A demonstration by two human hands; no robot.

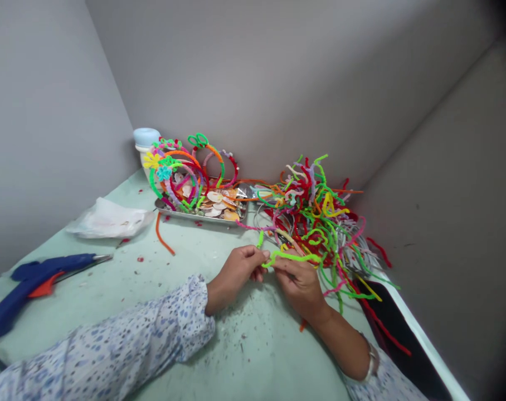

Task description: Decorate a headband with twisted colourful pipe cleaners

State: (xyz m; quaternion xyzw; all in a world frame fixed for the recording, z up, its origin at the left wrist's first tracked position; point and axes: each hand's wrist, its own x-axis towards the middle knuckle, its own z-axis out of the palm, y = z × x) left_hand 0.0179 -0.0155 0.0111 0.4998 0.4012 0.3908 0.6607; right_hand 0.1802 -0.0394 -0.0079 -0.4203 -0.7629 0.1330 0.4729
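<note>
A bright green pipe cleaner (297, 257) is held between my two hands above the table. My left hand (239, 273) pinches it near a bend, and a short green end sticks up beyond those fingertips. My right hand (300, 283) is closed on the same pipe cleaner, whose long end runs over the fingers to the right. The fingertips of both hands nearly meet. Just behind my right hand lies a large tangled heap of colourful pipe cleaners (314, 223).
A metal tray (198, 216) holds pipe-cleaner headbands (186, 172) and flat pieces. A white-and-blue container (146, 139) stands behind it. At left lie a plastic bag (113, 218) and a blue glue gun (39, 278). An orange pipe cleaner (163, 236) lies on the table (161, 284). Walls enclose the back.
</note>
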